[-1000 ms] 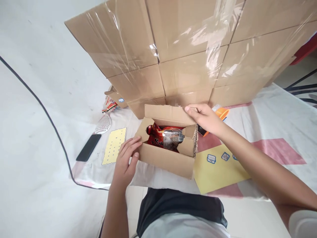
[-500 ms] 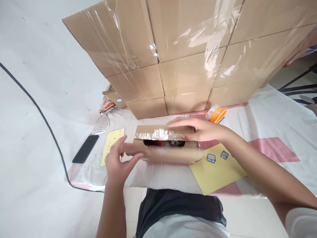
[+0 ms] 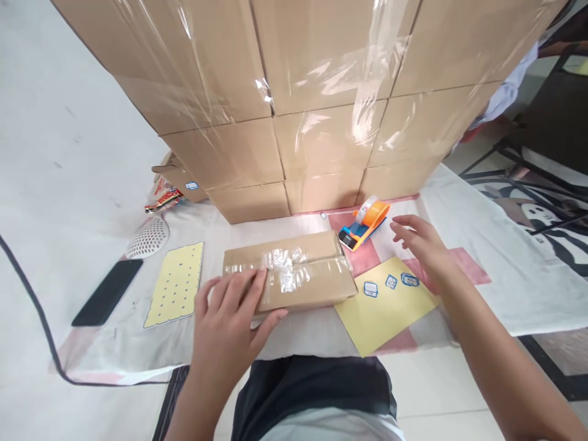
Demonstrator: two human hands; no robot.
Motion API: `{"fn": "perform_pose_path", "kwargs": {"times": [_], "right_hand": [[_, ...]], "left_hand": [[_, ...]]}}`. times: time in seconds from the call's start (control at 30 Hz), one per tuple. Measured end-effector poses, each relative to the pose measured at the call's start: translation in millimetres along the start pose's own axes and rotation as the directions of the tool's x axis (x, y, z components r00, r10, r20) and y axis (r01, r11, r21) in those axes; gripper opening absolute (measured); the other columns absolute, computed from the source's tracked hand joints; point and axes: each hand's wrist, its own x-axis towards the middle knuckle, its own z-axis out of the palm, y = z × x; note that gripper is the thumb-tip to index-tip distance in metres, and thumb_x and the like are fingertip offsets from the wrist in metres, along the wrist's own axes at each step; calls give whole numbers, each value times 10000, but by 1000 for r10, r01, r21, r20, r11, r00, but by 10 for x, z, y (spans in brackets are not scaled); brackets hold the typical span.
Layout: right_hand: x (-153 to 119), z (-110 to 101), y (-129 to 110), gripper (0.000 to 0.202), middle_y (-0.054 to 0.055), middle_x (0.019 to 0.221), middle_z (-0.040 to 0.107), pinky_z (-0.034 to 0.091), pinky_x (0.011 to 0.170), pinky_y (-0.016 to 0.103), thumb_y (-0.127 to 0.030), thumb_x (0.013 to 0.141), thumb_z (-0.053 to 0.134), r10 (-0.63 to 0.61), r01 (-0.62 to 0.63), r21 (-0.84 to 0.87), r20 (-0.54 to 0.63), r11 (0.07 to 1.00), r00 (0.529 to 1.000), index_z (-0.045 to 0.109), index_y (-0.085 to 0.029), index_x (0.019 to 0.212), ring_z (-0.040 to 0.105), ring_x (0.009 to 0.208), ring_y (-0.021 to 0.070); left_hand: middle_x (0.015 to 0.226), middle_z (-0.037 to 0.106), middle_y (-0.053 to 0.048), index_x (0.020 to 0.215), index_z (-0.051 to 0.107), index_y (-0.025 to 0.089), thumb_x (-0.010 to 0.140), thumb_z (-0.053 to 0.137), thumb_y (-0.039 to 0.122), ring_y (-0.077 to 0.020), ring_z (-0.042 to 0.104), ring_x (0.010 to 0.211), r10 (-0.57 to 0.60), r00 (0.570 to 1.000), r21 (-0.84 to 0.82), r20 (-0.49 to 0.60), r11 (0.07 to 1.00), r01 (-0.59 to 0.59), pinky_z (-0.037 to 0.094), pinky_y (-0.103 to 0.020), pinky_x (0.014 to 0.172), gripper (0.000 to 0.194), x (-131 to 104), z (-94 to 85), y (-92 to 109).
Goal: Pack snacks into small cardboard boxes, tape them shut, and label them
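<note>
A small cardboard box [image 3: 316, 285] lies closed on the cloth in front of me, shiny clear tape across its two top flaps. My left hand [image 3: 232, 306] holds its left end, fingers on the top and thumb along the front edge. To the right of the box, my right hand [image 3: 420, 242] is in the air with fingers apart and nothing in them. Nearest to it is an orange and blue tape dispenser [image 3: 367, 220] carrying a roll of tape.
Stacked cardboard boxes [image 3: 321, 73] wrapped in clear film rise behind. Left lie a yellow dotted card [image 3: 177, 282], a black phone [image 3: 108, 293] and a white perforated piece [image 3: 149, 237]. A yellow sheet [image 3: 386, 312] with stickers lies right. A black cable [image 3: 41, 318] hangs left.
The box's flaps, parted before, now lie closed. My right hand has left the box and moved right, past the dispenser. My left hand has come down onto the box. The view has shifted.
</note>
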Motion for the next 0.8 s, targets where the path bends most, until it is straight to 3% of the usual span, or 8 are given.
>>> {"fn": "perform_pose_path", "kwargs": {"times": [0.1, 0.17, 0.33, 0.5, 0.6, 0.7, 0.77, 0.8], "right_hand": [[187, 200, 4, 382, 86, 958, 733, 431, 579, 319, -505, 812, 709, -54, 59, -21, 173, 998, 983, 741, -197, 1035, 602, 658, 180], [298, 380, 20, 332, 81, 860, 725, 427, 562, 315, -480, 795, 701, -92, 97, -10, 208, 995, 974, 732, -175, 921, 585, 616, 174], [373, 669, 196, 394, 81, 773, 698, 465, 589, 323, -532, 795, 660, -155, 150, 63, 86, 987, 984, 690, -151, 891, 600, 655, 205], [261, 556, 207, 472, 78, 848, 713, 480, 636, 316, -614, 870, 591, -261, 263, 138, -33, 955, 965, 675, -158, 957, 615, 717, 204], [187, 446, 141, 432, 49, 798, 665, 454, 636, 307, -598, 929, 567, -335, 349, 126, -119, 929, 935, 645, -174, 903, 576, 691, 182], [108, 396, 91, 401, 17, 732, 595, 399, 600, 295, -557, 985, 538, -421, 440, 79, -180, 895, 889, 616, -189, 844, 514, 644, 157], [43, 388, 61, 395, 4, 703, 555, 371, 586, 294, -529, 1011, 519, -490, 507, 44, -200, 861, 849, 592, -198, 806, 483, 622, 148], [7, 387, 45, 397, 1, 692, 539, 364, 585, 295, -513, 1020, 512, -527, 543, 28, -202, 839, 825, 577, -202, 782, 473, 615, 146]], "left_hand": [[1261, 703, -117, 1464, 577, 252, 952, 680, 409, -317, 628, 1147, -16, 1000, 23, -17, 1000, 17, 383, -474, 1070, 545, -75, 17, 171], [1293, 698, -109, 1465, 571, 267, 967, 666, 385, -309, 627, 1178, -42, 999, 9, -24, 999, 43, 370, -471, 1100, 520, -83, 22, 235], [1279, 695, -120, 1363, 650, 295, 972, 664, 400, -333, 593, 1128, -98, 995, 46, -26, 994, 99, 348, -519, 1024, 406, -46, 107, 228], [1181, 710, -119, 1329, 677, 317, 976, 655, 413, -344, 591, 1092, -120, 988, 41, -95, 991, 124, 316, -548, 995, 367, 169, 308, -7], [1245, 706, -123, 1379, 641, 309, 995, 622, 335, -347, 610, 1114, -135, 984, 39, -115, 989, 140, 283, -580, 1037, 386, 330, 346, -17], [1195, 732, -113, 1259, 699, 268, 950, 673, 244, -305, 655, 1030, -71, 970, -24, -231, 997, 68, 362, -524, 997, 311, 441, 346, 265], [1024, 757, -67, 1121, 725, 243, 916, 697, 172, -205, 676, 848, -62, 935, -265, -349, 964, -35, 461, -387, 860, 218, 514, 386, 597], [913, 748, -33, 1094, 718, 236, 916, 689, 152, -152, 656, 738, -106, 930, -443, -352, 894, -66, 477, -312, 755, 199, 564, 429, 779]]}}
